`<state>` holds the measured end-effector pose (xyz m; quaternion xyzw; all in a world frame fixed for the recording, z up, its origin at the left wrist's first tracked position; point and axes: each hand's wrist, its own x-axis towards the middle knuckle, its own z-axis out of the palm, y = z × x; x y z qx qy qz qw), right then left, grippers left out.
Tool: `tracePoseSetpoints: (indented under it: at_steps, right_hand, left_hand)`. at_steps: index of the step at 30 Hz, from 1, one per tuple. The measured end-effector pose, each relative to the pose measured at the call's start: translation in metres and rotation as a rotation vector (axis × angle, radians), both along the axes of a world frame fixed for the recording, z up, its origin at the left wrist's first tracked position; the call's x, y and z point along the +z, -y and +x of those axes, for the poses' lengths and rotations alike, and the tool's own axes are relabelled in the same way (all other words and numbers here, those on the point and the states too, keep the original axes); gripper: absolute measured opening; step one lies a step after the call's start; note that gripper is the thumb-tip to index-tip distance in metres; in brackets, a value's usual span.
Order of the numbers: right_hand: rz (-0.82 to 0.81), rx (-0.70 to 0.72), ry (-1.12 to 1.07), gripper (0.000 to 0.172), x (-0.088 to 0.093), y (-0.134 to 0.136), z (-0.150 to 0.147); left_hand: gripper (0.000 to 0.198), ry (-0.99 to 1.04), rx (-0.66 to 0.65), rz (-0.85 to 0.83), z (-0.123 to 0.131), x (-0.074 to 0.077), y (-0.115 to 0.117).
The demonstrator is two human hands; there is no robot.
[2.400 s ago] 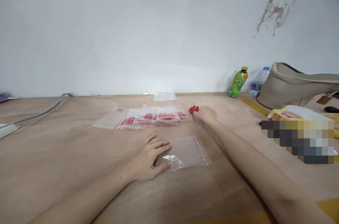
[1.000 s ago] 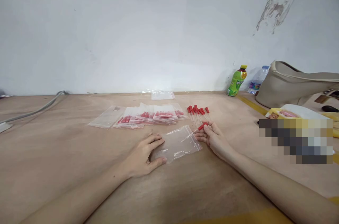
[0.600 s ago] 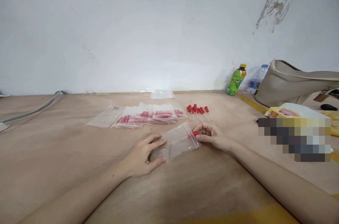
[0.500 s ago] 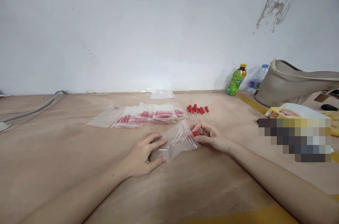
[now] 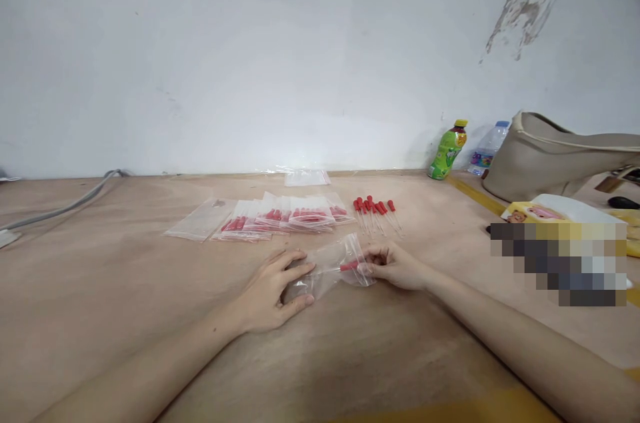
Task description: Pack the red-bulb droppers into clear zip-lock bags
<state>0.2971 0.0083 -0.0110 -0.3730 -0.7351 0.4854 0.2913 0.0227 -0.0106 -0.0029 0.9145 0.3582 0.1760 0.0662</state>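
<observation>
A clear zip bag [image 5: 327,270] lies on the table between my hands, its mouth turned to the right. My left hand [image 5: 275,290] rests at its closed end, fingers and thumb spread and touching the plastic. At the mouth, my right hand [image 5: 393,266] pinches the end of a dropper with a red rubber bulb [image 5: 349,266]. Most of this bulb is inside the bag, and its thin stem points left. Behind my right hand lie several more red-bulbed droppers [image 5: 373,206] with thin clear stems.
Overlapping zip bags with red-bulbed droppers inside [image 5: 300,215] lie beyond my hands, with a flat clear bag [image 5: 197,220] at their left. More bags [image 5: 306,178] lie by the wall. A green bottle [image 5: 449,151], a clear bottle [image 5: 490,148] and a beige handbag [image 5: 540,156] stand right. A cable [image 5: 80,202] runs left.
My right hand has pushed the dropper leftward, so its red bulb is deeper in the bag. The bag's mouth has shifted slightly left and down. My left hand has stayed in place.
</observation>
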Motion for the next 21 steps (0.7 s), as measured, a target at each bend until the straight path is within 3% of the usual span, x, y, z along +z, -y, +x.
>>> tracePoseSetpoints:
  at_steps: [4,12,21]
  right_hand:
    - [-0.138,-0.011,-0.041,0.038,0.0001,0.0027,-0.0025]
    - [-0.215,-0.245,-0.035,0.035,-0.0087,-0.0026,-0.0008]
    - [-0.139,-0.147,0.042,0.032,0.0010,0.0044,-0.0025]
  left_hand:
    - [0.047,-0.003,0.005,0.003,0.0000,0.0001,0.0003]
    - [0.048,0.047,-0.026,-0.046,-0.0003,-0.0006,-0.0003]
    - [0.042,0.083,-0.081,-0.097,-0.0010,-0.0039,-0.0006]
